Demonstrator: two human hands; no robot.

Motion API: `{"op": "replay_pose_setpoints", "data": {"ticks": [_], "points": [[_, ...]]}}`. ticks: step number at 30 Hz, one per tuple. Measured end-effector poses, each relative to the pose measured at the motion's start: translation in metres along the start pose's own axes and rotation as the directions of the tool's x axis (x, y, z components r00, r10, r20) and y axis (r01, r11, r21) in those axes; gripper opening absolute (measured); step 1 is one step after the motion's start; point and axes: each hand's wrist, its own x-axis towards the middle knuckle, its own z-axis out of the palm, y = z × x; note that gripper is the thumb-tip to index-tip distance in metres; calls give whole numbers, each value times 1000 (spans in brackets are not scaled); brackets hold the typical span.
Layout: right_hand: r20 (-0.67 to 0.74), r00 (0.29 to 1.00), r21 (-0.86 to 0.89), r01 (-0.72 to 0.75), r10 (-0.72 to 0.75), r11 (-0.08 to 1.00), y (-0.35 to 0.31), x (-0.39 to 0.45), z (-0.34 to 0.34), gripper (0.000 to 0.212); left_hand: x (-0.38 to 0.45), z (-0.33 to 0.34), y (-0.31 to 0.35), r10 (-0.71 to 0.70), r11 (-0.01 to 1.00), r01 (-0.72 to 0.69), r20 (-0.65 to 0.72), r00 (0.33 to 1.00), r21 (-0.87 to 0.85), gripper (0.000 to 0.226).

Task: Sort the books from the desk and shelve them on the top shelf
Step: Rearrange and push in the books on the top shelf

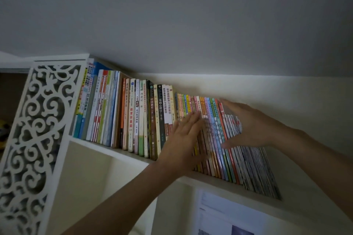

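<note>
- Books (133, 112) are standing in one long row on the top shelf (107, 150), spines facing out, their long axes upright and leaning a little toward the carved white side panel (38, 120).
- Farthest from that panel, a block of thin striped-spine books (254, 168) is ending the row; just panel-side of it, slim pastel books (212, 124) are sitting.
- Left hand (183, 139) is lying flat against the pastel spines, fingers (193, 120) straight and together, gripping nothing (it looks to be pressing them back).
- Right hand (248, 124) is spread over the thin block on the far side from the panel, fingers reaching across the book tops and thumb low along the spines, cupping the block rather than pinching it.
- Judging by this, shelving is nearly finished: the likely next move is squeezing the row toward the panel, and the right hand, nearer the loose end, is placed to push along the shelf, across the books' long axes.
- No table is showing.
</note>
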Motion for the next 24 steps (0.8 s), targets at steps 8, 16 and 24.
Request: {"op": "replay_pose_setpoints", "data": {"ticks": [8,16,24], "points": [[-63,998,-325,-26,6,945,-61,32,6,118,-5,-3,-52,-12,995,10,22,1000,97,102],[-95,995,-404,-75,40,912,-79,59,22,117,-7,-7,-81,164,979,-165,-20,986,-120,93],[-95,995,-356,-5,-31,934,-113,90,31,132,-16,-3,-110,78,980,-88,-61,995,-180,104]]}}
